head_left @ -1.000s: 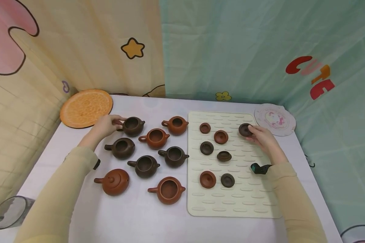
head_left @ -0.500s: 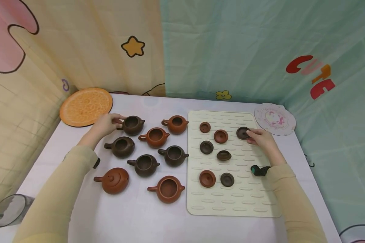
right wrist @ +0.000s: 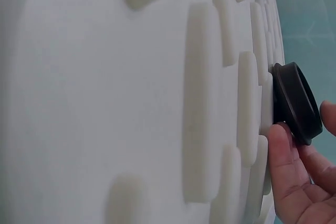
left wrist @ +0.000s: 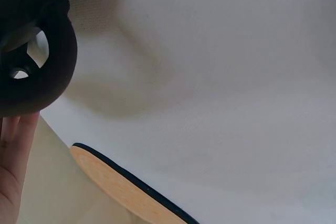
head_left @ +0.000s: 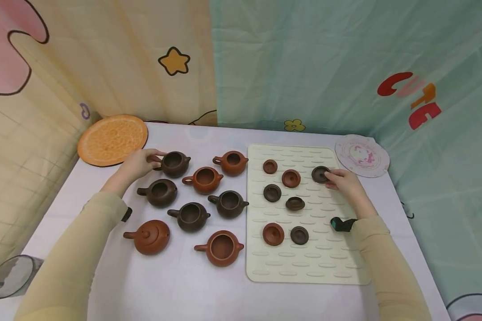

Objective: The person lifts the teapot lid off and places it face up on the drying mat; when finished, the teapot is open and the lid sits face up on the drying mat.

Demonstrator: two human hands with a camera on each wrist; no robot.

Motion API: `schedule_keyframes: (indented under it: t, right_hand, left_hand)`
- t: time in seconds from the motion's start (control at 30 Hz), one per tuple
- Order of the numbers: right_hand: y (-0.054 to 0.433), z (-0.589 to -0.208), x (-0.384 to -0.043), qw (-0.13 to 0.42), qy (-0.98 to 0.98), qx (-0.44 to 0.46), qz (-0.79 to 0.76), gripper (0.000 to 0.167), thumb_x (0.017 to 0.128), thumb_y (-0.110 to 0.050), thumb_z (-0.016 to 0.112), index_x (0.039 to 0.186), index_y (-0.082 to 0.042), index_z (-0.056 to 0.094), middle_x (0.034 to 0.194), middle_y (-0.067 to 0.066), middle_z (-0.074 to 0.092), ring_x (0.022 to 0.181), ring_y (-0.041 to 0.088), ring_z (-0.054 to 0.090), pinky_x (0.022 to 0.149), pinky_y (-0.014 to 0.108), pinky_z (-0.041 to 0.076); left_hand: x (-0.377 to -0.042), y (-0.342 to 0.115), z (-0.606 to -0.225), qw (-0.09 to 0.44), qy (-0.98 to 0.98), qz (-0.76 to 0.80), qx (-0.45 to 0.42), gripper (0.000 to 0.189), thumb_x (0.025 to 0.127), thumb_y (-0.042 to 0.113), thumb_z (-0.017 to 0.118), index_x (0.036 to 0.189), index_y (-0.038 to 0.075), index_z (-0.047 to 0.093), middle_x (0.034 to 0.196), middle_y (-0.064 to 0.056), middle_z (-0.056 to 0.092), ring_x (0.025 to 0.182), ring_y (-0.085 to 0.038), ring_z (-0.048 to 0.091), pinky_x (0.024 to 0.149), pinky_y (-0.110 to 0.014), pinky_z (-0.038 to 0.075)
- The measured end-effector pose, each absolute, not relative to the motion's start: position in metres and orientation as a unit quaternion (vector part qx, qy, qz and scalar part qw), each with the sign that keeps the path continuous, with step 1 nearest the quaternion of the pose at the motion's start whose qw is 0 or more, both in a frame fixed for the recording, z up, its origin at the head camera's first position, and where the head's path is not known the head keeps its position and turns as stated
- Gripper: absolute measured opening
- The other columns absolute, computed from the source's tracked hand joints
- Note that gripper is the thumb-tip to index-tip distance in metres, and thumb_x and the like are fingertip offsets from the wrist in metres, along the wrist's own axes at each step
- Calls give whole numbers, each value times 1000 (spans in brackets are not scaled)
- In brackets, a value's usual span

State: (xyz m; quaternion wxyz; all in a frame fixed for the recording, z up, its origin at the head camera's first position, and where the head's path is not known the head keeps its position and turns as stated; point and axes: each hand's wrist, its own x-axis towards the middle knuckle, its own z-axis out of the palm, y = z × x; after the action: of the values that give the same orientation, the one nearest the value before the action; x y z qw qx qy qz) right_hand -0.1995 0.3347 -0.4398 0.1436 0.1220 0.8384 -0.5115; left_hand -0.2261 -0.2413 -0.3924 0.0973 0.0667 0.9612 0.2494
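Observation:
At the back left, my left hand point(head_left: 138, 164) holds the handle of a dark brown lidless teapot point(head_left: 175, 163). Its loop handle point(left wrist: 67, 59) fills the left edge of the left wrist view, fingers below it. Between thumb and fingers, my right hand point(head_left: 346, 183) pinches a small dark teapot lid point(head_left: 319, 174) at the back right of the cream ribbed mat point(head_left: 305, 276). In the right wrist view this lid point(right wrist: 296, 100) is tilted, right at the mat's ridges. Several other lids lie on the mat, among them a reddish lid point(head_left: 291, 178) and a dark lid point(head_left: 272, 193).
Several open teapots, dark and reddish, stand left of the mat, including a reddish one point(head_left: 222, 248) in front. One reddish teapot point(head_left: 151, 237) wears its lid. An orange round board point(head_left: 113, 140), a pink disc point(head_left: 362, 155) and a clear glass point(head_left: 14, 276) sit near the edges.
My right hand has moved the dark lid slightly left and toward me, lowering it at the mat. My left hand has stayed at the teapot's handle.

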Motion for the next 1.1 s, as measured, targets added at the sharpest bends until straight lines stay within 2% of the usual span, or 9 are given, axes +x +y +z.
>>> schedule_keyframes:
  t: [0.23,0.3,0.37,0.43,0.53,0.6,0.8,0.97,1.1]
  right_hand:
    - [334,-437,-197,139,849,127,-494,62,103,-32,49,146,11,35,141,33,46,70,-14,59,77,13,53]
    - [334,-437,-195,138,857,132,-478,61,103,-34,48,146,9,37,140,31,48,74,-11,60,80,15,54]
    - [334,-434,-193,137,866,135,-461,62,103,-36,46,147,6,37,141,29,49,85,-1,65,87,23,54]
    - [333,-431,-191,134,878,136,-439,62,104,-39,44,149,3,36,143,28,48,100,15,67,97,34,51]
    - [329,-422,-186,116,892,123,-420,63,104,-40,41,150,2,35,145,29,45,117,39,59,104,49,44]
    - [320,-411,-181,100,899,105,-414,61,104,-39,42,150,2,35,145,30,45,125,44,52,106,53,40]
    - [264,-372,-160,93,899,20,-428,55,103,-37,49,146,-3,45,145,23,49,135,39,44,110,53,37]
    - [203,-357,-141,125,876,-90,-457,43,100,-32,56,136,-9,58,137,13,59,126,32,55,105,50,43]
    - [146,-358,-129,163,847,-189,-469,35,98,-24,60,129,-8,64,127,9,66,115,24,63,97,38,51]
  left_hand:
    - [-227,-239,-391,103,963,240,71,38,97,9,59,135,4,57,120,-27,66,112,-42,61,95,-56,44]
    - [-226,-240,-391,105,963,236,72,40,98,11,59,136,3,55,124,-28,63,117,-45,57,98,-59,42]
    - [-222,-242,-389,103,965,231,75,41,98,13,58,138,2,53,128,-29,60,122,-47,53,101,-61,39]
    - [-215,-244,-387,94,966,227,78,42,98,13,59,137,2,54,132,-29,58,124,-49,50,102,-62,39]
    - [-199,-248,-381,69,968,219,97,40,96,12,62,134,1,58,132,-29,58,121,-49,52,98,-62,42]
    - [-183,-250,-377,51,969,216,106,38,95,11,64,130,0,61,130,-29,59,117,-49,54,95,-62,44]
    - [-120,-255,-374,13,965,222,136,31,90,9,71,120,1,68,120,-25,65,109,-46,61,89,-58,50]
    - [-74,-255,-384,40,965,231,119,31,88,8,72,118,3,69,118,-23,66,107,-45,63,87,-56,52]
    - [-52,-256,-394,49,963,244,100,32,87,11,73,118,5,70,118,-18,68,108,-42,64,87,-53,54]
